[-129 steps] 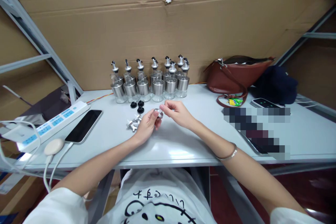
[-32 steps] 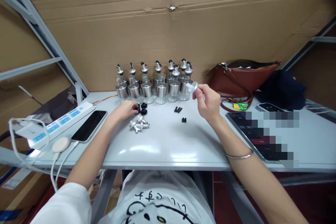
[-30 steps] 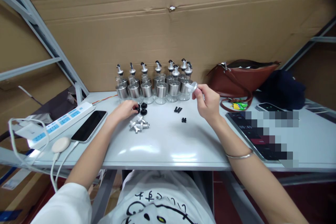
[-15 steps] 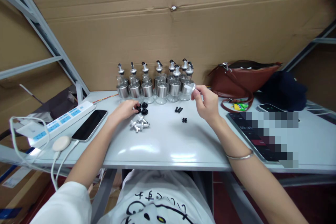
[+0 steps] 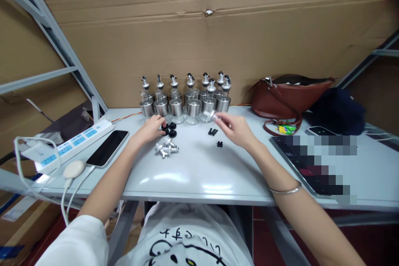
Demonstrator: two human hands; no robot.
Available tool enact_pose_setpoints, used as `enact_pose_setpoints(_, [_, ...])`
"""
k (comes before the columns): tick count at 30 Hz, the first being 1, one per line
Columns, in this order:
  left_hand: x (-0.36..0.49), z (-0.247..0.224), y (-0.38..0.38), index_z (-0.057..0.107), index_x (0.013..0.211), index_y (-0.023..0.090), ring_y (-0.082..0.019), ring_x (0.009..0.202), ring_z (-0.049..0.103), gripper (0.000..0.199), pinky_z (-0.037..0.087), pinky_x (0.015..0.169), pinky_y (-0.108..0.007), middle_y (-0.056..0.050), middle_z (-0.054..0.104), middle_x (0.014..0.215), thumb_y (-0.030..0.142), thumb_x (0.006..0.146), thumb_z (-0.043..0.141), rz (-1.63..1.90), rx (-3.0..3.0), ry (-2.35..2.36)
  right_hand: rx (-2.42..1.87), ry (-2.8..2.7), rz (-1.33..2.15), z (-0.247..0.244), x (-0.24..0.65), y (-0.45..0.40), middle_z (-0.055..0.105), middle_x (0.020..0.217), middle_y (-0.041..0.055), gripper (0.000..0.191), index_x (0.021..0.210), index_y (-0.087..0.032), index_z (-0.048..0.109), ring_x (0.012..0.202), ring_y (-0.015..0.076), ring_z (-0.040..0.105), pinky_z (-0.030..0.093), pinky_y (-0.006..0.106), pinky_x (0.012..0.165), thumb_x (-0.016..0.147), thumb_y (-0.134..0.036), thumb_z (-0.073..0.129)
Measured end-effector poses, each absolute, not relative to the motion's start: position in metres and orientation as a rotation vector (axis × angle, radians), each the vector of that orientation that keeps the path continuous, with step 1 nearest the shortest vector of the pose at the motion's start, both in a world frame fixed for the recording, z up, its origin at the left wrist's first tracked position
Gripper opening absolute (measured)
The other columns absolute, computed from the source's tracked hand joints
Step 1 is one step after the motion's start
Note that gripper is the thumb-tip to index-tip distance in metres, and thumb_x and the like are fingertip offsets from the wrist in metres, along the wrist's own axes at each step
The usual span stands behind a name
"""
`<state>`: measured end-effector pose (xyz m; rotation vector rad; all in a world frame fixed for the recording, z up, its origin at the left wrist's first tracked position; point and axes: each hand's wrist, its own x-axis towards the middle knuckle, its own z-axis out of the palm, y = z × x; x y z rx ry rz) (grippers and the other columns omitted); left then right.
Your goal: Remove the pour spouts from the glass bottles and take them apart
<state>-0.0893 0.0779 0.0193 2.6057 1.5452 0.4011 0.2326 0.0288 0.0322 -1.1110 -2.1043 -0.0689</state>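
My right hand pinches a silver pourer spout between thumb and fingers, holding it above the table in front of the bottles. At the left, my left hand rests on the table, its curled fingers closed on a black rubber stopper; the fingers partly hide it. More black stoppers lie against the fingertips. Nearer me is a small pile of silver pourer spouts. Small black levers and small black plugs lie left of my right forearm.
Two rows of glass and steel oil bottles stand at the back, several with pourers fitted. On the left are a power strip, a phone and white cables. A brown handbag, a dark cap and a tablet occupy the right.
My right hand has moved left and slightly toward me, bringing the silver spout away from the right-hand bottles. The left hand stays at the black stoppers.
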Motion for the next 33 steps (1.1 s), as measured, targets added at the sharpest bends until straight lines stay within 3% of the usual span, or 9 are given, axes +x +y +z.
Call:
enact_pose_setpoints(6, [-0.089, 0.022, 0.076, 0.061, 0.074, 0.018, -0.021, 0.080, 0.056, 0.005, 0.043, 0.073, -0.031, -0.005, 0.056, 0.084, 0.022, 0.073, 0.059, 0.453, 2.544, 1.468, -1.137, -2.556, 0.033, 0.016, 0.188, 0.013, 0.066, 0.057, 0.0027, 0.017, 0.079, -0.017, 0.069, 0.050, 0.0144, 0.058, 0.031, 0.024, 0.051, 0.086, -0.030, 0.061])
enact_pose_setpoints(11, [-0.075, 0.033, 0.066, 0.062, 0.081, 0.016, -0.019, 0.077, 0.055, 0.027, 0.042, 0.073, -0.030, -0.005, 0.058, 0.085, 0.038, 0.086, 0.047, 0.608, 2.513, 1.391, -1.130, -2.718, 0.056, 0.016, 0.156, -0.004, 0.069, 0.068, 0.0096, 0.027, 0.090, -0.013, 0.067, 0.060, 0.0198, 0.063, 0.032, 0.026, 0.055, 0.088, -0.038, 0.058])
enact_pose_setpoints(15, [-0.052, 0.035, 0.047, 0.062, 0.084, 0.016, -0.016, 0.074, 0.056, 0.033, 0.042, 0.070, -0.026, -0.003, 0.062, 0.082, 0.045, 0.087, 0.046, 0.550, 2.504, 1.203, -1.033, -2.771, 0.141, 0.019, 0.153, -0.008, 0.071, 0.075, 0.0096, 0.032, 0.102, -0.013, 0.064, 0.063, 0.0205, 0.063, 0.033, 0.027, 0.057, 0.089, -0.041, 0.056])
enact_pose_setpoints(19, [-0.038, 0.029, 0.037, 0.062, 0.070, 0.015, -0.014, 0.066, 0.052, 0.032, 0.040, 0.063, -0.024, -0.001, 0.059, 0.070, 0.044, 0.082, 0.054, 0.416, 2.487, 1.068, -0.960, -2.743, 0.237, 0.019, 0.161, -0.003, 0.069, 0.069, 0.0070, 0.024, 0.092, -0.014, 0.068, 0.060, 0.0179, 0.061, 0.033, 0.026, 0.056, 0.089, -0.034, 0.055])
enact_pose_setpoints(24, [-0.038, 0.027, 0.036, 0.063, 0.076, 0.014, -0.013, 0.064, 0.052, 0.033, 0.040, 0.060, -0.023, -0.001, 0.060, 0.070, 0.046, 0.080, 0.057, 0.350, 2.426, 1.054, -0.913, -2.500, 0.325, 0.023, 0.168, 0.007, 0.067, 0.066, 0.0024, 0.014, 0.078, -0.019, 0.069, 0.060, 0.0147, 0.058, 0.038, 0.025, 0.060, 0.084, -0.025, 0.058])
enact_pose_setpoints(26, [-0.038, 0.027, 0.035, 0.063, 0.076, 0.015, -0.014, 0.065, 0.052, 0.034, 0.039, 0.061, -0.023, -0.001, 0.059, 0.071, 0.049, 0.074, 0.064, 0.310, 2.427, 1.039, -0.970, -2.268, 0.305, 0.028, 0.172, 0.020, 0.067, 0.075, 0.0039, 0.015, 0.086, -0.019, 0.067, 0.070, 0.0169, 0.060, 0.043, 0.028, 0.068, 0.085, -0.027, 0.054])
enact_pose_setpoints(29, [-0.036, 0.027, 0.034, 0.063, 0.069, 0.015, -0.014, 0.066, 0.051, 0.036, 0.037, 0.060, -0.023, -0.001, 0.057, 0.070, 0.049, 0.063, 0.075, 0.251, 2.445, 1.023, -1.088, -1.822, 0.244, 0.035, 0.179, 0.053, 0.062, 0.104, 0.0121, 0.028, 0.110, -0.016, 0.056, 0.097, 0.0219, 0.058, 0.045, 0.035, 0.081, 0.089, -0.032, 0.045])
enact_pose_setpoints(33, [-0.037, 0.027, 0.035, 0.063, 0.064, 0.015, -0.013, 0.062, 0.049, 0.033, 0.036, 0.058, -0.023, 0.000, 0.055, 0.067, 0.045, 0.063, 0.076, 0.210, 2.460, 1.038, -1.156, -1.431, 0.225, 0.037, 0.186, 0.105, 0.051, 0.124, 0.0190, 0.042, 0.120, -0.014, 0.044, 0.113, 0.0256, 0.051, 0.045, 0.041, 0.089, 0.083, -0.035, 0.049])
